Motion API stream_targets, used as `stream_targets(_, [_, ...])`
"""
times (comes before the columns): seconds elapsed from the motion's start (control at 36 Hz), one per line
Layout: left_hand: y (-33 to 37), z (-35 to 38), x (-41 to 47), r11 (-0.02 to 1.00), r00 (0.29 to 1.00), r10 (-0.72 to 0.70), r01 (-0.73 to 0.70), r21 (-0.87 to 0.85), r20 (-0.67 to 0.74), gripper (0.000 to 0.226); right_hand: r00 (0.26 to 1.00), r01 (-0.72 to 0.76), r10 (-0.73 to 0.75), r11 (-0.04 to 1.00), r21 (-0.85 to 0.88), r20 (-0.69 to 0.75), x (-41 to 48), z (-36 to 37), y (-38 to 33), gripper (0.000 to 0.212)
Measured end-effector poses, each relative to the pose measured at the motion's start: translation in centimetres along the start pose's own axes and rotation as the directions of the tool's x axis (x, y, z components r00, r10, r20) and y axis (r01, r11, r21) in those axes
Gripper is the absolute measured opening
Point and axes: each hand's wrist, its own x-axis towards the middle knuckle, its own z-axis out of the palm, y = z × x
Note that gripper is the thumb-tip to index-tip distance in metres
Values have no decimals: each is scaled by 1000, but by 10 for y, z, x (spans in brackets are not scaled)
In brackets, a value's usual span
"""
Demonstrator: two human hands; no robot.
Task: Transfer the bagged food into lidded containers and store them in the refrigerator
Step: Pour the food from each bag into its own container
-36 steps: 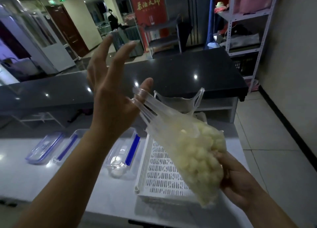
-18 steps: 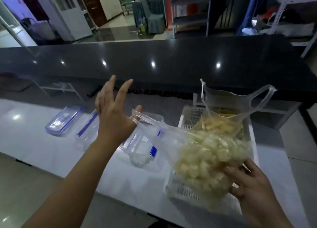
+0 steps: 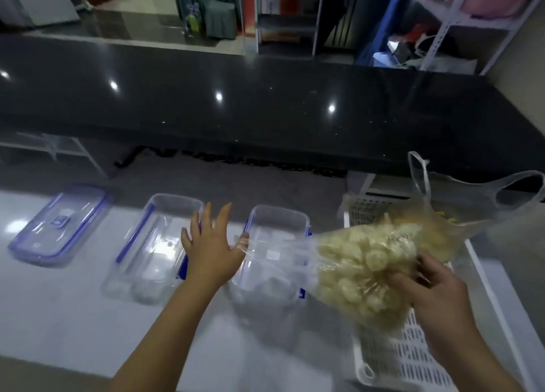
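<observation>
Over the white counter [image 3: 59,318], the left hand [image 3: 212,253] is palm down with its grip spread: four fingers straight and fanned, pinching nothing. A handle loop of the clear bag [image 3: 362,273] is hooked over the left thumb only, and the film is pulled taut. The right hand [image 3: 430,294] has its grip closed on the bag's bottom end, fingers curled into the plastic. The clear bag is off the counter, slung nearly level between the two hands. It is packed with pale yellowish round pieces bunched toward the right-hand end; the neck end is just empty film. That neck end hangs above the near container [image 3: 277,210], an open clear tub with blue clips standing on the counter. Its contents cannot be told through the film and blur. The second container [image 3: 174,203], also open, sits just left of it, partly hidden by the left hand. The lid [image 3: 59,223], clear with a blue edge, lies flat further left, apart from both tubs. The white slotted basket [image 3: 395,359] is on the counter at right, under the right hand and the full end of the bag. The second bag [image 3: 439,235] sits in the basket behind the first, with yellower contents and its handles standing up. The black raised counter [image 3: 265,111] runs along behind.
</observation>
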Motion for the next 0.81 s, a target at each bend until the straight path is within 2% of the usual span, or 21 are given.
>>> stream_targets(0.14, [-17, 3, 26, 999, 996, 35, -36, 8, 77, 69, 999, -8, 7, 999, -35, -49, 8, 25, -4, 49])
stream_targets(0.28, [-21, 11, 40, 988, 980, 150, -154, 25, 128, 62, 991, -33, 33, 999, -1, -131, 11, 34, -8, 35])
stream_targets(0.42, [-19, 18, 51, 969, 960, 243, -235, -73, 141, 56, 968, -88, 92, 996, 27, -235, 12, 39, -3, 49])
stream_targets(0.47, [-18, 19, 52, 959, 950, 276, -263, -102, 145, 55, 961, -81, 84, 996, 22, -265, 12, 39, -2, 45])
stream_targets(0.64, [-17, 21, 54, 937, 936, 314, -277, -212, 163, 54, 965, -86, 86, 996, 9, -248, 11, 35, -2, 43])
stream_targets(0.72, [-15, 23, 51, 909, 937, 303, -230, -346, 173, 56, 969, -82, 82, 997, 9, -234, 13, 32, -7, 45])
stream_targets(0.81, [-11, 25, 44, 900, 927, 302, -200, -387, 223, 55, 964, -62, 68, 998, 32, -255, 13, 31, -7, 45])
